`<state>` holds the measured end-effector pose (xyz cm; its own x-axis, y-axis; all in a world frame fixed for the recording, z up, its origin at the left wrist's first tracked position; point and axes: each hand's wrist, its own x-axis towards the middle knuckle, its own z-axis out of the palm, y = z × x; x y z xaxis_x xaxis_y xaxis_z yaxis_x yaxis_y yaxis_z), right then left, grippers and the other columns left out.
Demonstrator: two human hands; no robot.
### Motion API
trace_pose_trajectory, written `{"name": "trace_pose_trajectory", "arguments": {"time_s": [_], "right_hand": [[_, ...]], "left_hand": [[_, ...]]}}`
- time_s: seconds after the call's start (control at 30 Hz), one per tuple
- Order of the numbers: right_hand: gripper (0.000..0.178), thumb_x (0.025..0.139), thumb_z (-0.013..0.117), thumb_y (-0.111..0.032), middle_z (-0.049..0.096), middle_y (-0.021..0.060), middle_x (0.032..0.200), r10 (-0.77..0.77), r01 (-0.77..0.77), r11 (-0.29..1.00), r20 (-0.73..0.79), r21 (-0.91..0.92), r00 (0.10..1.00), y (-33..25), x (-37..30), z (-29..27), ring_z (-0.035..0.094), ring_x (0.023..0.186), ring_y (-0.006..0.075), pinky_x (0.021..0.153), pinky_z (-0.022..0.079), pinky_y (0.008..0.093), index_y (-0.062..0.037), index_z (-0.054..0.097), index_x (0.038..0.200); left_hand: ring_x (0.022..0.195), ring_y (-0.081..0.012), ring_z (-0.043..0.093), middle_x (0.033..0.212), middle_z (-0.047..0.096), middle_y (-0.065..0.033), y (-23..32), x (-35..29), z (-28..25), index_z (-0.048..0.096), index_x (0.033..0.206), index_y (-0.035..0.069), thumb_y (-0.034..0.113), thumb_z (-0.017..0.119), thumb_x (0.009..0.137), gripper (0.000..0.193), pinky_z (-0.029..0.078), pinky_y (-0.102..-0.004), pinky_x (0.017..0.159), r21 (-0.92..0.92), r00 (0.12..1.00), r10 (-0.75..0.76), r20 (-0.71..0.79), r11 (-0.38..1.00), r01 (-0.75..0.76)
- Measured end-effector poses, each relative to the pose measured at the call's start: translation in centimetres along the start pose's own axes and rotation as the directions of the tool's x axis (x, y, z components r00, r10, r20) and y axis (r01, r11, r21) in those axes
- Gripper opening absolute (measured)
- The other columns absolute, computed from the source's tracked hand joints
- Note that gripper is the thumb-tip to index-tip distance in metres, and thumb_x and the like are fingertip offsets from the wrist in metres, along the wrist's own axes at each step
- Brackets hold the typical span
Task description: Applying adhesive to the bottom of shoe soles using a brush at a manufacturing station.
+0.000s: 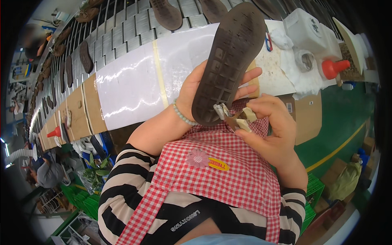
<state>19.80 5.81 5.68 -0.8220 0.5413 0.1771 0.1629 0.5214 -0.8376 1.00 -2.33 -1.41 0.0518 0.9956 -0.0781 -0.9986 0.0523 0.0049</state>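
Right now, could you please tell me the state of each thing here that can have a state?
Shoe sole: held up, tread toward the camera.
Left hand: gripping the sole from behind.
Right hand: closed on a small tool.
Small tool: tip touching the sole's heel edge.
Red-capped bottle: lying on its side.

The shoe sole (230,61) hides the left hand's (196,92) palm; distant conveyor soles blur.

Taking the white-covered bench (134,81) as the mark: its glossy middle stretch lies bare, open to a reach. Beyond its far edge, soles (165,14) ride the slatted conveyor (118,34). At its right end, a white jug (304,30), crumpled cloths (304,77) and a red-capped bottle (332,67) crowd the surface.
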Motion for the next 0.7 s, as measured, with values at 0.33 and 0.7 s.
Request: {"name": "trace_pose_trajectory", "arguments": {"time_s": [0.33, 0.7], "right_hand": [[0.044, 0.063, 0.089, -0.011, 0.068, 0.0071, 0.091, -0.218, 0.209, 0.940, -0.001, -0.269, 0.976, 0.5, 0.8, -0.8, 0.063, 0.091, 0.0293, 0.086, 0.049, 0.0409, -0.0045, 0.068, 0.101], [0.046, 0.068, 0.085, -0.006, 0.067, 0.0080, 0.096, -0.230, 0.199, 0.908, -0.043, -0.369, 0.972, 1.2, 1.5, -2.2, 0.064, 0.091, 0.0244, 0.105, 0.044, 0.0502, -0.0023, 0.066, 0.109]], "left_hand": [[0.146, -0.0421, 0.035, 0.157, 0.032, -0.0273, -0.7, -0.2, 0.1, 0.038, 0.153, 0.003, 0.034, 0.035, 0.108, 0.055, 0.038, -0.0515, 0.118, -0.164, 0.998, -0.068, -0.013, 0.984, 0.064], [0.142, -0.0363, 0.042, 0.152, 0.043, -0.0223, -1.1, -0.6, -0.5, 0.035, 0.152, -0.002, 0.030, 0.031, 0.110, 0.053, 0.040, -0.0531, 0.116, -0.062, 0.982, -0.031, 0.186, 0.997, 0.043]]}}
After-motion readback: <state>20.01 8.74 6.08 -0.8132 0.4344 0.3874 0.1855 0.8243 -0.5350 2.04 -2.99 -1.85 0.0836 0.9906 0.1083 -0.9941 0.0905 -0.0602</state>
